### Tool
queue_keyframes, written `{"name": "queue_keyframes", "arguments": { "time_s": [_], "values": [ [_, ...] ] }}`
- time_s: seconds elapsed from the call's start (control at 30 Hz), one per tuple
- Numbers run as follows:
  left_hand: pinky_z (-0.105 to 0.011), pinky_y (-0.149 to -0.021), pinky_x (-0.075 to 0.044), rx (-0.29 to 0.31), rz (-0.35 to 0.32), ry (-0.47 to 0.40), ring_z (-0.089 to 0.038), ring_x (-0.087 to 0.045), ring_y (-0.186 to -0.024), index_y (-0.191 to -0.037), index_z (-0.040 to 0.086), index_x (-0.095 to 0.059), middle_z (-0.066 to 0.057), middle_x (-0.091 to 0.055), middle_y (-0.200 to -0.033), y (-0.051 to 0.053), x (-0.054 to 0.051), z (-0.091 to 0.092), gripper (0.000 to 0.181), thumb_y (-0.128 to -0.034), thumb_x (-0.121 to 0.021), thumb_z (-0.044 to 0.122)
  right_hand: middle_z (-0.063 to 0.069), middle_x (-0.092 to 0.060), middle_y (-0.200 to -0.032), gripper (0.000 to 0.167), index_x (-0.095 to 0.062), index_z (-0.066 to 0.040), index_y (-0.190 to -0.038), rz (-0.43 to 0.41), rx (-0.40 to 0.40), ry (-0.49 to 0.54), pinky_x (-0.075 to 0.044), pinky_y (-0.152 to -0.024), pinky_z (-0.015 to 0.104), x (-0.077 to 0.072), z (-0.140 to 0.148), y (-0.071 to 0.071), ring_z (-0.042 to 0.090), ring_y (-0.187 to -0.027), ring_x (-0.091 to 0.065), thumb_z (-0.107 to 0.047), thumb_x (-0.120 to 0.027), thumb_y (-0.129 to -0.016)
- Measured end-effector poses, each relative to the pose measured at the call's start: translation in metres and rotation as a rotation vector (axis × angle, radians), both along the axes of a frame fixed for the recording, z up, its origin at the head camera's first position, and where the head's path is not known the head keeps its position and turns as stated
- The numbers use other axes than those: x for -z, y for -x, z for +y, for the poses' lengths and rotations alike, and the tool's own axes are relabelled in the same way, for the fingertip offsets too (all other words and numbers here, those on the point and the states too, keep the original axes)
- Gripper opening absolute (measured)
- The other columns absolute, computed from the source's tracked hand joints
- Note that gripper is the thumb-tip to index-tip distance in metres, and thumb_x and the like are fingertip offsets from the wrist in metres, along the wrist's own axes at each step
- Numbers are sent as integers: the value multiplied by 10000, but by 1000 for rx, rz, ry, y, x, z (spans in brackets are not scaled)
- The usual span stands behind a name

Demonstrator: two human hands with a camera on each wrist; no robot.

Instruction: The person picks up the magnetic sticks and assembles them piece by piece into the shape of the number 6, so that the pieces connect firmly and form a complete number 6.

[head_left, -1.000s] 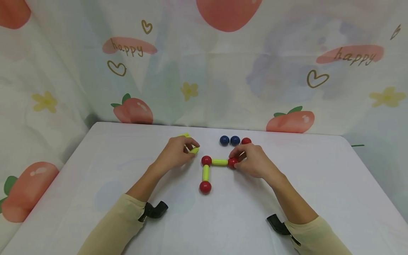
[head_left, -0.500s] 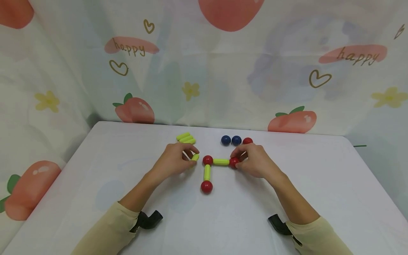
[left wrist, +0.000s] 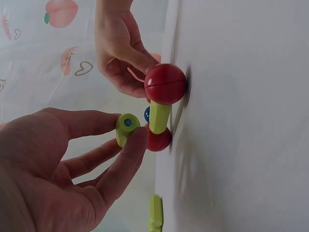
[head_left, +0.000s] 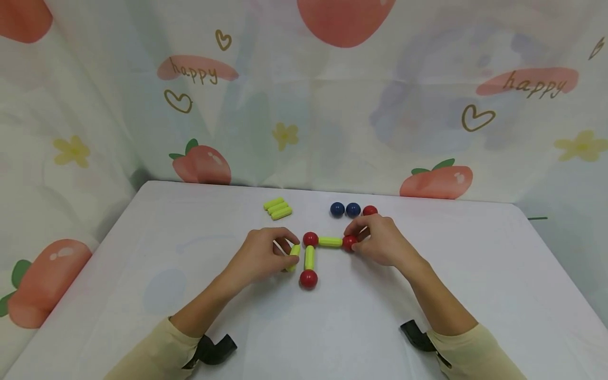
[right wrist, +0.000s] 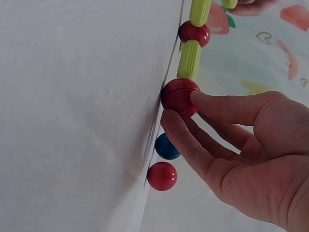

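Note:
Between thumb and fingers, my left hand [head_left: 263, 253] pinches a yellow-green stick [left wrist: 126, 126], just left of a joined shape on the table. That shape has a red corner ball [head_left: 311, 239], one stick [head_left: 330, 241] running right to another red ball [head_left: 349, 243], and a second stick [head_left: 310, 258] running toward me to a near red ball [head_left: 309, 279]. My right hand [head_left: 382, 243] pinches the ball at the right end, as the right wrist view shows closely. A small grey-blue disc sits in the held stick's end in the left wrist view.
At the back of the white table [head_left: 190, 221] lie several loose yellow-green sticks [head_left: 277, 208]. Right of them, two blue balls [head_left: 344, 210] and a red ball [head_left: 370, 211] stand in a row, behind my right hand. A patterned cloth [head_left: 313, 132] hangs beyond the table's far edge.
My left hand has moved toward me and slightly right, carrying the stick from near the loose sticks to beside the joined shape. My right hand stays at the right-end ball.

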State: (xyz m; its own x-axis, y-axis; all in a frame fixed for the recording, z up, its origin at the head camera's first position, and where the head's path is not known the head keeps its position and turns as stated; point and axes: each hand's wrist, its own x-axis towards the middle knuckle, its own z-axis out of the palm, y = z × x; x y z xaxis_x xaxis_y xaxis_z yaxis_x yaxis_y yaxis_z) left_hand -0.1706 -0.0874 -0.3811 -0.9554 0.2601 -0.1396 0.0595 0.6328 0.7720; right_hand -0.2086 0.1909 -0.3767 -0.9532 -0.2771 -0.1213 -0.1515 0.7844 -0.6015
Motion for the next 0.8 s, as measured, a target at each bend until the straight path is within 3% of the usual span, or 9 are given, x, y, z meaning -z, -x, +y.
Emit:
{"name": "queue_keyframes", "arguments": {
  "time_s": [0.2,0.4,0.8],
  "values": [
    [-286,-637,-558,29,-10,-51,-114,-678,-716,-1094,171,-738,12,-688,-883,-12,1,1,235,-877,-828,165,84,-729,-1034,216,-777,-108,-1086,-2,2,-1,-593,-819,384,0,0,0,275,-1004,-678,-33,-758,-884],
    [-287,-645,-588,37,-65,-84,-125,-682,-723,-1112,149,-718,-4,-677,-909,-22,2,3,261,-877,-827,177,87,-728,-1038,219,-775,-105,-1092,-5,5,-5,-593,-817,380,0,-1,-1,275,-1004,-674,-33,-759,-886],
    [-307,-662,-597,71,-158,-194,-145,-714,-686,-1090,107,-683,-35,-664,-915,-34,3,6,251,-877,-810,144,100,-724,-1060,227,-772,-97,-1112,-5,7,-5,-602,-814,377,-2,-2,-2,283,-1013,-665,-35,-756,-893]
  ]
}}
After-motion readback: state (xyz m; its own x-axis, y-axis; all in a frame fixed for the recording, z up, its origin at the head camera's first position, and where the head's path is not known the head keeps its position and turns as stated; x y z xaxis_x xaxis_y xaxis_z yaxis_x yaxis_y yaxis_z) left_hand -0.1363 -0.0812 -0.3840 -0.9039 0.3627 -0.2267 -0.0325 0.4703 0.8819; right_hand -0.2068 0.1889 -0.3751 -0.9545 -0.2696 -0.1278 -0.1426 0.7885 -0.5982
